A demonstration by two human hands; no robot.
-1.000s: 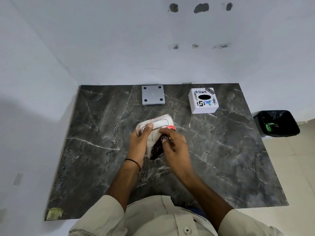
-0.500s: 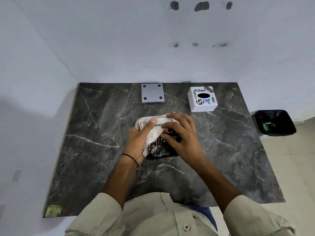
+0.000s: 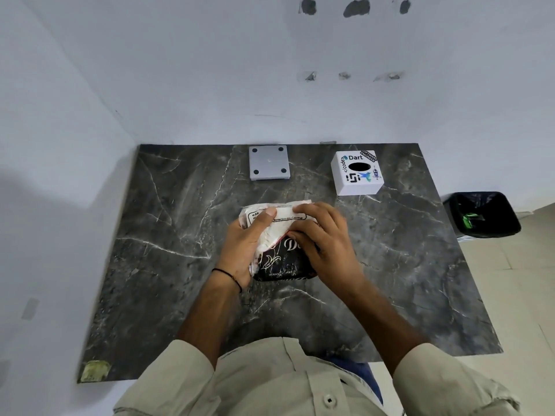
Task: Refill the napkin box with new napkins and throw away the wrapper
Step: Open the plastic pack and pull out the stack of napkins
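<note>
A napkin pack point(image 3: 280, 259) in a black and white plastic wrapper lies at the middle of the dark marble table point(image 3: 168, 265). My left hand point(image 3: 244, 244) grips its left side, thumb on the white top flap. My right hand point(image 3: 326, 238) covers its right side, fingers pinching the white flap at the top edge. The white napkin box point(image 3: 357, 172), stickered and with an oval hole on top, stands at the back right of the table, apart from both hands. Its grey base plate point(image 3: 268, 162) lies separately at the back middle.
A black bin point(image 3: 483, 217) with a dark liner and some green waste inside stands on the floor right of the table. White walls close the left and back sides. A yellowish tape patch point(image 3: 94, 370) marks the table's front left corner.
My right hand has shifted from the pack's near end up to its far right edge and top flap. The pack has turned slightly, showing more of its black printed face. The left hand keeps its grip.
</note>
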